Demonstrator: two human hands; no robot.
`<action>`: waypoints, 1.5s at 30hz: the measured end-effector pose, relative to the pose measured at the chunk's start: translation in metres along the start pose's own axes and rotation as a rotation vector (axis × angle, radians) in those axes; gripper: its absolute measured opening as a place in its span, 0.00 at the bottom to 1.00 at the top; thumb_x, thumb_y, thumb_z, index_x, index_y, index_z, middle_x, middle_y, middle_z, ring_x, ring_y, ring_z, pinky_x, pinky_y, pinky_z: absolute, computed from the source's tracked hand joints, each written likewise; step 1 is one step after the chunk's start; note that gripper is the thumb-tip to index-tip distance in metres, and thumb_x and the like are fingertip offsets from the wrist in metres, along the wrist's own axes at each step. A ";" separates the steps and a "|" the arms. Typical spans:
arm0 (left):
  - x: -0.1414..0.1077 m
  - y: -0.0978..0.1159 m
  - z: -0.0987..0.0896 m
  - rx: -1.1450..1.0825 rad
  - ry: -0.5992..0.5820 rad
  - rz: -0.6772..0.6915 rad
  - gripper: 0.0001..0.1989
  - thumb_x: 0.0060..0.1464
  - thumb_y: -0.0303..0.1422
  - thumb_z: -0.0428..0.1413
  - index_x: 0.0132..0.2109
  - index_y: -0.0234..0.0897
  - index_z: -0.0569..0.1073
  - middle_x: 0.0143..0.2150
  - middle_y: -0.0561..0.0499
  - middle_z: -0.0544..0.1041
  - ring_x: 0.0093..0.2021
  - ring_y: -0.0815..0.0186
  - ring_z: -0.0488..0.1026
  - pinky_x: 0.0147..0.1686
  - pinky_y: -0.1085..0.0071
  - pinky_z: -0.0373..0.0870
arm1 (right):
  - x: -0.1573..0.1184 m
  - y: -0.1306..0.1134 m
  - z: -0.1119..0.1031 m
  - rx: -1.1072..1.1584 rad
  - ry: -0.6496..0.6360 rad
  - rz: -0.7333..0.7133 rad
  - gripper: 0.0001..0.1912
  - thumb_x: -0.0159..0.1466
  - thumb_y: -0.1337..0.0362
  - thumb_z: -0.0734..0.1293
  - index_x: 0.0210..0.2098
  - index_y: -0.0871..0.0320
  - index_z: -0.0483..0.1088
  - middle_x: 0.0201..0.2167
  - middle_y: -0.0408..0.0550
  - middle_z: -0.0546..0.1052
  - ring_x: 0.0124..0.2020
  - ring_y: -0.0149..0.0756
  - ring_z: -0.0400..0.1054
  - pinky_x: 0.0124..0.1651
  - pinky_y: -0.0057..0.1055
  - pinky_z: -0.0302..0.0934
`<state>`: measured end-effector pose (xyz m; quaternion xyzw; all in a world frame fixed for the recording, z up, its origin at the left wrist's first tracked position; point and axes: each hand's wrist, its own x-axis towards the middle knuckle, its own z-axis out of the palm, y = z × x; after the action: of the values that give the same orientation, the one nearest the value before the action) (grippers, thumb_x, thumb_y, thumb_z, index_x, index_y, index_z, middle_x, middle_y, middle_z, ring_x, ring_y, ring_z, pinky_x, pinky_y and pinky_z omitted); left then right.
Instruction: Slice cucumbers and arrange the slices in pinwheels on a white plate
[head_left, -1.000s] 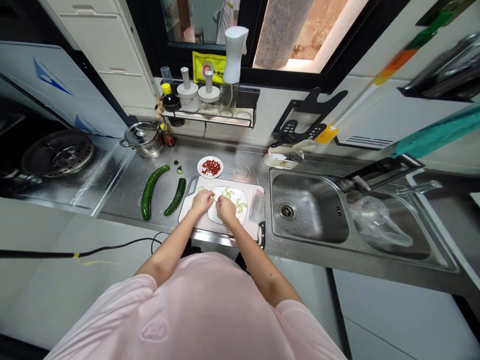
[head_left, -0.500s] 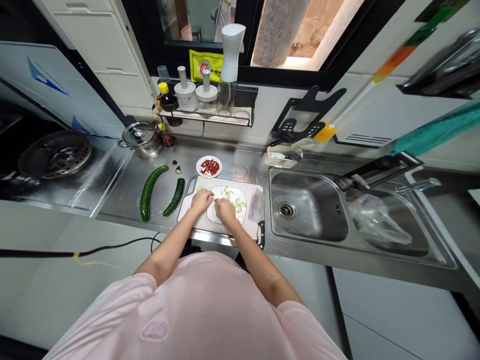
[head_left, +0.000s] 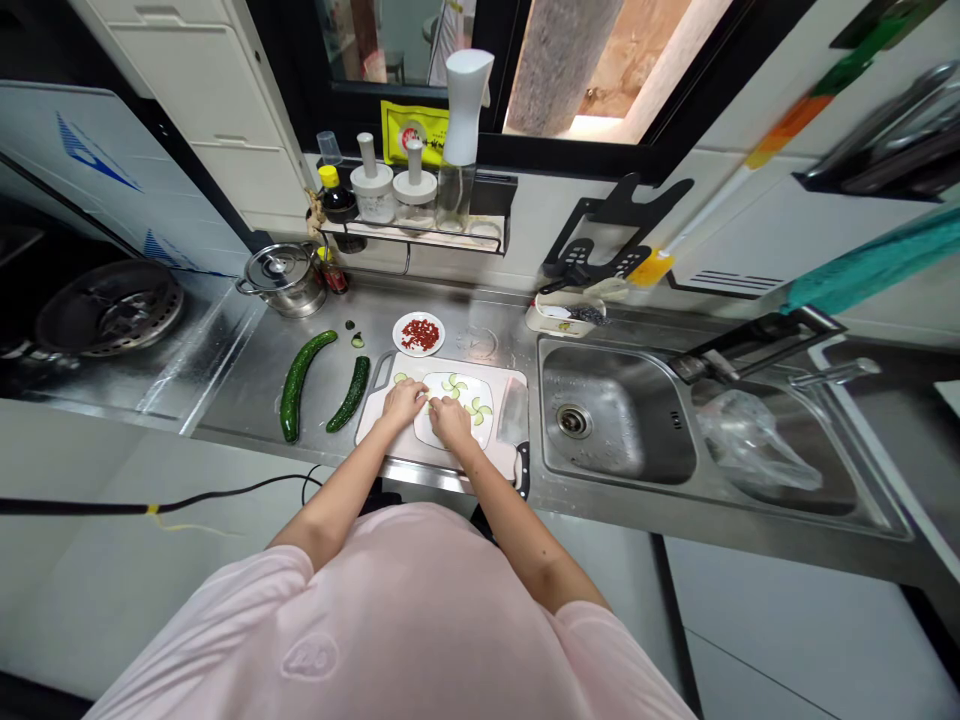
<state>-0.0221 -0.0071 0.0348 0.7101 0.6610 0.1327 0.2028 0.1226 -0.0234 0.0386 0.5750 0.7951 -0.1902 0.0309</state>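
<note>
Over the left part of a white plate (head_left: 480,430), my left hand (head_left: 405,402) and my right hand (head_left: 450,422) meet at the fingertips. Both have their fingers drawn together. A pale green bit of cucumber slice (head_left: 428,399) shows at the right fingertips; what the left fingers pinch is hidden. Thin cucumber slices (head_left: 478,410) lie in pinwheel shapes on the plate's right and far parts. Under the plate is a light cutting board (head_left: 397,445), with one more slice near its far left corner. A knife (head_left: 514,412) rests along the board's right edge, its black handle towards me.
Two whole cucumbers (head_left: 302,385) lie left of the board. A small plate of chopped red pieces (head_left: 420,334) stands behind it. Farther back are a lidded steel pot (head_left: 281,275) and a shelf of jars (head_left: 412,232). The sink (head_left: 615,400) is on the right.
Hardly anything differs. Both hands stay at the same spot over the plate, with at most a slight shift of the fingers.
</note>
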 end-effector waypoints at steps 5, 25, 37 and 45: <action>0.000 -0.002 0.002 -0.004 0.015 0.021 0.12 0.56 0.34 0.53 0.46 0.40 0.75 0.38 0.47 0.72 0.43 0.62 0.68 0.45 0.69 0.63 | 0.000 0.001 0.000 0.001 0.012 -0.014 0.15 0.69 0.61 0.53 0.50 0.55 0.66 0.45 0.53 0.70 0.46 0.40 0.63 0.43 0.32 0.57; 0.000 -0.002 0.006 0.030 0.023 0.037 0.11 0.57 0.33 0.52 0.45 0.40 0.75 0.39 0.48 0.73 0.43 0.63 0.68 0.45 0.69 0.64 | 0.000 0.000 0.003 -0.079 0.041 -0.036 0.17 0.70 0.61 0.52 0.50 0.56 0.67 0.43 0.54 0.70 0.46 0.41 0.62 0.42 0.32 0.57; 0.002 -0.001 0.006 0.037 0.017 0.031 0.11 0.55 0.33 0.53 0.45 0.41 0.75 0.40 0.47 0.73 0.45 0.61 0.67 0.46 0.68 0.63 | 0.000 0.001 0.003 0.015 0.105 -0.028 0.14 0.68 0.62 0.55 0.50 0.57 0.66 0.43 0.53 0.71 0.45 0.40 0.63 0.42 0.32 0.57; 0.000 -0.001 0.005 -0.053 0.093 -0.046 0.12 0.55 0.33 0.52 0.44 0.39 0.76 0.38 0.47 0.74 0.43 0.61 0.69 0.46 0.68 0.64 | -0.021 0.008 0.006 0.288 0.323 -0.052 0.16 0.66 0.63 0.57 0.51 0.56 0.67 0.41 0.51 0.73 0.42 0.38 0.65 0.42 0.30 0.57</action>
<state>-0.0204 -0.0074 0.0302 0.6823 0.6820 0.1784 0.1936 0.1363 -0.0418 0.0363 0.5758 0.7689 -0.2080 -0.1842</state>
